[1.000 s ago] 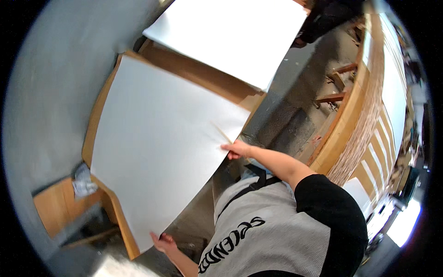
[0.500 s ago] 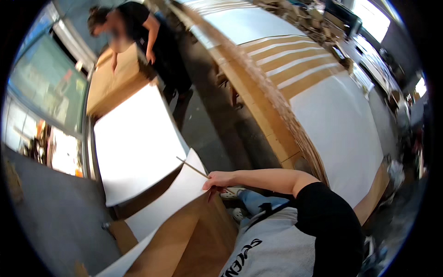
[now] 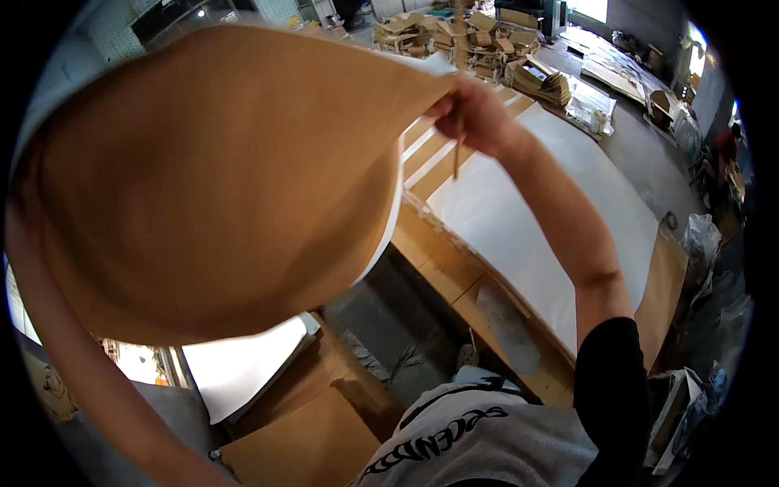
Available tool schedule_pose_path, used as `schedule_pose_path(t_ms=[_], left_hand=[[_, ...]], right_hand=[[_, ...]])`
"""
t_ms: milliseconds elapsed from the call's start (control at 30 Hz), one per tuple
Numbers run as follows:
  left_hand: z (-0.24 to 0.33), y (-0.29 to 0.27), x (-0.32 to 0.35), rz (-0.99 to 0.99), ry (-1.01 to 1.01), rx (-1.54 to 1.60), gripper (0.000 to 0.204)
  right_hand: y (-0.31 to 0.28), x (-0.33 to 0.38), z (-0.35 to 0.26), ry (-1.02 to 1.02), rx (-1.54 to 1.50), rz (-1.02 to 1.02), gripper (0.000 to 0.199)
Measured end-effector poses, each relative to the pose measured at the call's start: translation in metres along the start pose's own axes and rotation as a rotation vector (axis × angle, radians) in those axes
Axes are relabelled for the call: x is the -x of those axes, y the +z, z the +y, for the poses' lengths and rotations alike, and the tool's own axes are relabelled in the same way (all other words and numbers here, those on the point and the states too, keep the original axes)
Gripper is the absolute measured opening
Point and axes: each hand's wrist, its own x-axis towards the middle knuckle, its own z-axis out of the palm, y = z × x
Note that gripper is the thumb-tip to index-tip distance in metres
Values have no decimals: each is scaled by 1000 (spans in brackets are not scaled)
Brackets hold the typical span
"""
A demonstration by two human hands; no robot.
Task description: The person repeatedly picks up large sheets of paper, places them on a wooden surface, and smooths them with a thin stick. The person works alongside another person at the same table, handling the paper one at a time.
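A large cardboard sheet [image 3: 219,178], brown on the side facing me and white along its edge, is raised in front of me and bows downward in the middle. My right hand [image 3: 475,118] pinches its right corner. From the same hand hangs a thin stick [image 3: 457,161]. At the far left, my left hand [image 3: 28,195] grips the opposite edge; its fingers are dim and partly hidden. Below the raised sheet lie a brown sheet [image 3: 312,438] close to me and a stack with a white top [image 3: 243,369], partly covered from view.
To the right runs a long stack of sheets [image 3: 527,219], white on top with brown and white stripes farther back. Piles of cardboard pieces [image 3: 487,40] stand behind it. A dark floor strip [image 3: 389,316] separates the stacks. Plastic bags [image 3: 699,239] lie at the far right.
The sheet has come up off the near stack, its brown side now toward me. My right hand has risen and moved right; my left arm has come into view. The co-worker is no longer visible.
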Motion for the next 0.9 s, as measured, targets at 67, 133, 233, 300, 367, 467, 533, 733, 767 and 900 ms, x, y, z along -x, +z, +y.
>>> schedule_pose_path(t_ms=[67, 133, 233, 300, 367, 467, 533, 733, 767, 900], left_hand=[[4, 66, -10, -107, 14, 89, 54], [-11, 126, -13, -199, 6, 210, 53], [-26, 201, -9, -318, -14, 362, 50], [-40, 251, -5, -398, -39, 515, 48], [-51, 292, 6, -471, -68, 605, 46], [-63, 328, 30, -569, -105, 727, 44], [-70, 343, 48, -644, -127, 794, 42], [-182, 409, 206, -764, -618, 879, 45], [-207, 408, 228, -712, -763, 777, 50], [-347, 376, 309, -868, -1244, 191, 67]], right_hand=[[-7, 20, -47, -191, 75, 309, 22], [-68, 48, -99, -325, 44, 231, 19], [-117, 115, -170, -517, 68, 116, 11], [-136, 189, -224, -615, 199, 227, 21], [-147, 254, -245, -701, 279, 406, 20], [-147, 343, -247, -825, 454, 770, 21], [-134, 389, -223, -868, 583, 1090, 22], [-53, 455, -89, -618, 802, 1910, 28], [-44, 448, -59, -549, 770, 1950, 30], [-36, 437, 53, -358, 384, 1989, 39]])
